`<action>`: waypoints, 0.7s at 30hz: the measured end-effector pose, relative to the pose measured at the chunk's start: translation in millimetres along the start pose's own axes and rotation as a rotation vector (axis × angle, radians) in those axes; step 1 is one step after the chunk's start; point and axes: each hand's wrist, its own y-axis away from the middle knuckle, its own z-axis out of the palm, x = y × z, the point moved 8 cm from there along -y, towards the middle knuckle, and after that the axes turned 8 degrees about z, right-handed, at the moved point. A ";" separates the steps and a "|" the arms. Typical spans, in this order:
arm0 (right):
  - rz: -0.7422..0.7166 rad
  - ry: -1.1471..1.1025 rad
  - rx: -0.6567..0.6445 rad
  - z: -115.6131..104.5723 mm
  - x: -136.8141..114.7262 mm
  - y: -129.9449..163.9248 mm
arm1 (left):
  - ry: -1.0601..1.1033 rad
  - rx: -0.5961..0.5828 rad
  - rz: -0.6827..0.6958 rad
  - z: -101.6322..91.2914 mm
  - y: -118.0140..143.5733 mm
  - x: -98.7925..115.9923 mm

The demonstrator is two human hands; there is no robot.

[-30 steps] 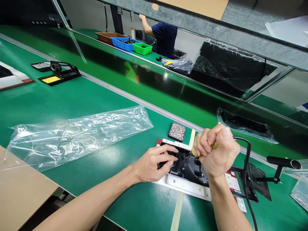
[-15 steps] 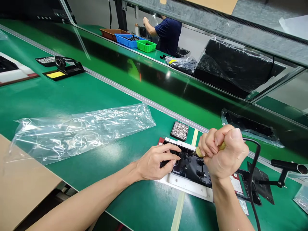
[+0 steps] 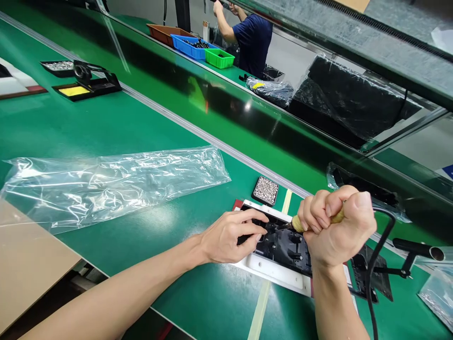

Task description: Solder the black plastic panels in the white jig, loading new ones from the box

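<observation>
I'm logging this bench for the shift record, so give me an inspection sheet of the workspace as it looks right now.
Surface: green bench mat, a pale tape strip across it.
Job's things: black plastic part seated in a white fixture plate; small tray of screws just behind.
Clutter: empty clear plastic bag; cardboard sheet at the near edge; iron stand with yellow sponge.
Grippers: left hand steadies the part; right hand is fisted around a soldering iron, tip on the part.
Cables: black cord trails from the right hand.
Surroundings: another person at the far bench beside coloured bins.
</observation>
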 end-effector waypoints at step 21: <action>-0.017 0.050 0.021 -0.9 -2.5 0.7 | -0.007 -0.001 0.005 0.2 0.4 -0.3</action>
